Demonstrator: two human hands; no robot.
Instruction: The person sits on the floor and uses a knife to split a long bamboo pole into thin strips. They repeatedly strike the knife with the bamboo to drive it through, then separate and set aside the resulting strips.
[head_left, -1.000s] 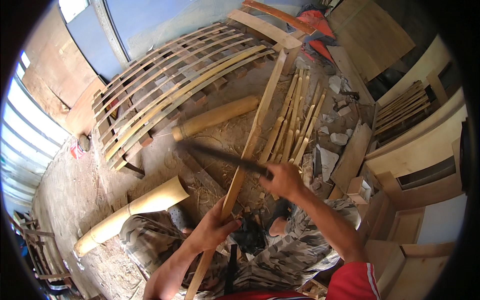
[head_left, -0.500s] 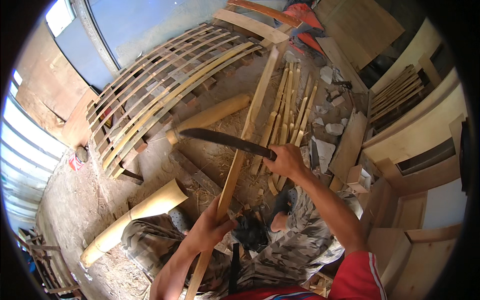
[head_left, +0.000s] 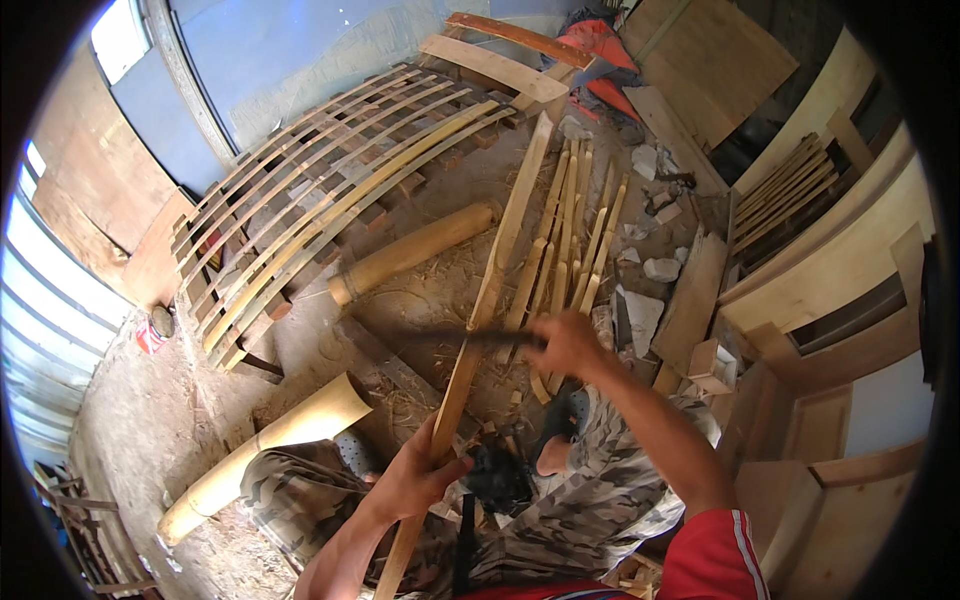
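A long split bamboo strip [head_left: 512,225] slants up and away from my lap. My left hand [head_left: 415,475] is closed around its lower part, between my knees. My right hand [head_left: 570,345] grips the handle of a long dark-bladed machete [head_left: 490,338]. The blade lies across the strip, pointing left, and is smeared by motion; whether it cuts into the strip I cannot tell. Beyond my right hand, several split bamboo strips [head_left: 572,235] lie side by side on the floor.
A bamboo pole [head_left: 415,252] lies ahead, and a thicker bamboo piece [head_left: 270,450] rests beside my left knee. Slatted bamboo racking [head_left: 345,185] stands at the far left. Stone chunks [head_left: 640,310] and wooden boards [head_left: 695,300] line the right side.
The machete has swung down and nearer to me, from above the strip to across it, and is now blurred. My left hand keeps its hold on the strip.
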